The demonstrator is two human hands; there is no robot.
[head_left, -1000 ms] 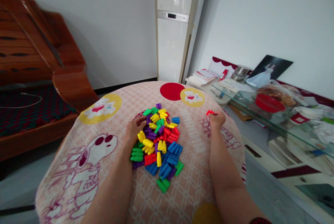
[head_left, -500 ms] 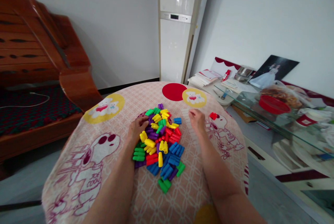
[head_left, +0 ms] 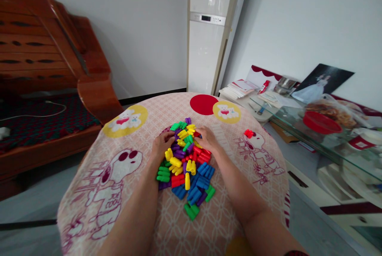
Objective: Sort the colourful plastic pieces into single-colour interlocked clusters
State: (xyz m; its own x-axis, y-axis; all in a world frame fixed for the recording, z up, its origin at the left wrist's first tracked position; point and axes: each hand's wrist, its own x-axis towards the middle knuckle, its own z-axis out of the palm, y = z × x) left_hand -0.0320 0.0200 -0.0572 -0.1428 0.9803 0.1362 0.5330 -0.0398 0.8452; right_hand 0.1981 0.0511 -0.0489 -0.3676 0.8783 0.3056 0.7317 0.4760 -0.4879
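A heap of small plastic building pieces in yellow, red, blue, green and purple lies on the patterned tablecloth. My left hand rests against the heap's upper left edge, thumb and fingers bent and apart, with nothing visible in them. On the opposite side, my right hand reaches in at the upper right, its thumb and forefinger apart beside yellow and red pieces. Some of its fingertips are hidden among them. A small red piece lies alone on the cloth to the right.
A glass-topped cabinet stands close on the right, holding a red bowl, papers and a photo. A wooden bench is on the left. A tall white air conditioner stands behind the table.
My right hand has let go of the red piece at the right and moved left to the heap. My left hand stays at the heap's edge. The view has shifted slightly.
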